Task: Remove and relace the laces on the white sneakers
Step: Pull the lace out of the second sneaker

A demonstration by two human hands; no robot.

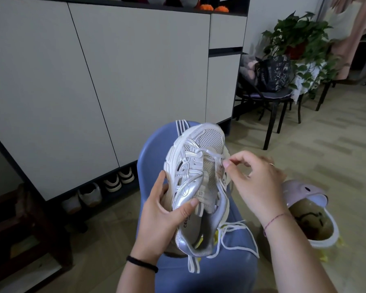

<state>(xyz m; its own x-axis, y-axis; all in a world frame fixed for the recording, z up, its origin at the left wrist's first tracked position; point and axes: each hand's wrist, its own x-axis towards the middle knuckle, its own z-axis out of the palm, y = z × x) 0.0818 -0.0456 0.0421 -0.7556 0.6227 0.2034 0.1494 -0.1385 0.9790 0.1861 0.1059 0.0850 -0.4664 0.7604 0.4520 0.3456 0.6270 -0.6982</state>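
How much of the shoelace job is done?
Not far, or nearly unlaced: one picture cannot tell which. The lace crosses the sneaker only near the toe; the upper eyelets look bare and its loose ends trail over the lap. The left hand holds the sneaker while the right hand pinches the lace by the toe. Left: the other eyelets.

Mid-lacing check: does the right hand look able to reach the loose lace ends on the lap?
Probably yes. The loose lace ends lie uncovered on the lap just below the right hand, but it pinches the lace at the sneaker eyelets and must let go first.
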